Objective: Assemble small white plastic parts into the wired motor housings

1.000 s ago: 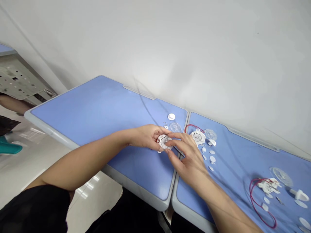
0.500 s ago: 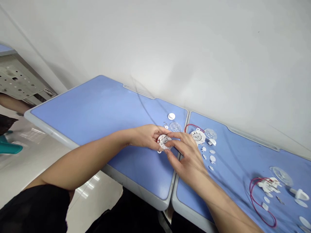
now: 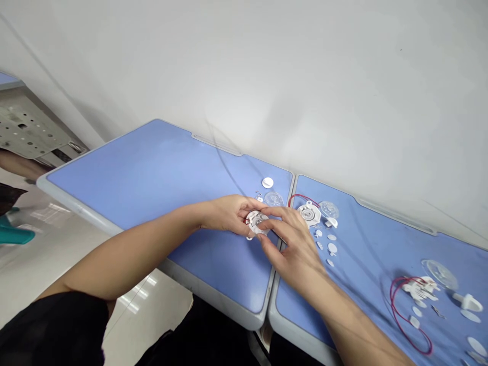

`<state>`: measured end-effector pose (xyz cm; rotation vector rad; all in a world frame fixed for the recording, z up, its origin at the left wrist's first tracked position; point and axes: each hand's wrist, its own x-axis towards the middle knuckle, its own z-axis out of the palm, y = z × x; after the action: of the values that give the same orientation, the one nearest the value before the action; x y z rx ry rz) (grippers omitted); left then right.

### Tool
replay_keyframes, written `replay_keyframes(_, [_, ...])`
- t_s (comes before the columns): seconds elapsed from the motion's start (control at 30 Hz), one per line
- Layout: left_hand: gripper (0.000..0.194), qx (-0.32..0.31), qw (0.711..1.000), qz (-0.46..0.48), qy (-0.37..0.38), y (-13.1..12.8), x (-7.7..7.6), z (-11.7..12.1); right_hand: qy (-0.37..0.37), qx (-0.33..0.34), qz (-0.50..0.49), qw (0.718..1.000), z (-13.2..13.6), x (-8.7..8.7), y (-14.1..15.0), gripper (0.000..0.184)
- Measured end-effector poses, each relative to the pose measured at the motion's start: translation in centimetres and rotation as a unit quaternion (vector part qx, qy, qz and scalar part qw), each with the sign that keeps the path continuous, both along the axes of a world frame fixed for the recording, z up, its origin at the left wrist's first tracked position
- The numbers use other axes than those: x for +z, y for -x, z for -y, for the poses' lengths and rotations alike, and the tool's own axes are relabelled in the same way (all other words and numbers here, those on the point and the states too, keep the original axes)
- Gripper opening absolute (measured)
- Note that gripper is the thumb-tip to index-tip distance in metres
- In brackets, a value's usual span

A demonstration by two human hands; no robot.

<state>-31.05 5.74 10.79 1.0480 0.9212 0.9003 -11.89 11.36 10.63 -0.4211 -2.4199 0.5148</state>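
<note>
Between my two hands is a round white plastic housing (image 3: 256,222) with a ring-shaped centre and a bit of red at its left side. My left hand (image 3: 232,216) grips it from the left, thumb along the near edge and fingers curled behind. From the right, my right hand (image 3: 292,239) pinches it, thumb and fingertips on its right side and face; its fingers partly cover the part. Just beyond lie a clear plastic disc (image 3: 273,199) and a white round cap (image 3: 268,182), with tiny pieces beside them.
On the right-hand blue table rests a similar white housing (image 3: 308,215) with red wire, a clear disc (image 3: 328,209) and several small white pieces (image 3: 332,248). Farther right are another white part (image 3: 421,290), a red wire loop (image 3: 394,320) and a clear cover (image 3: 440,274). A wall stands behind.
My hands keep nearly the same hold on the white housing. The whole view has shifted very slightly; nothing on the tables has visibly moved.
</note>
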Motion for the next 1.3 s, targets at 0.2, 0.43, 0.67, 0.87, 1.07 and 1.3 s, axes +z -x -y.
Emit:
replay_keyframes(0.2, [0.058, 0.002, 1.000, 0.009, -0.006, 0.0, -0.1, 0.0, 0.008, 0.004, 0.005, 1.000, -0.1, 0.2, -0.1, 0.011])
replay_keyframes(0.43, [0.061, 0.023, 1.000, 0.001, 0.005, 0.0, -0.2, 0.0, 0.025, -0.001, -0.007, 1.000, -0.1, 0.2, 0.1, 0.012])
replay_keyframes(0.67, [0.071, 0.046, 0.998, 0.016, 0.036, -0.1, -0.4, 0.0, 0.108, -0.047, -0.032, 0.992, -0.9, 1.5, -0.3, 0.009])
replay_keyframes(0.87, [0.072, 0.037, 0.999, -0.003, 0.016, 0.1, -0.4, -0.1, 0.229, -0.043, 0.002, 0.973, -0.7, 2.4, -0.3, 0.006])
replay_keyframes(1.07, [0.077, 0.039, 0.999, -0.025, 0.017, 0.1, -0.4, 0.0, 0.282, -0.045, 0.026, 0.958, -0.6, 2.4, -0.3, 0.004])
replay_keyframes(1.3, [0.077, 0.041, 0.998, -0.036, 0.011, 0.2, -0.3, 0.0, 0.255, -0.050, 0.039, 0.965, -0.6, 2.6, -0.3, 0.004])
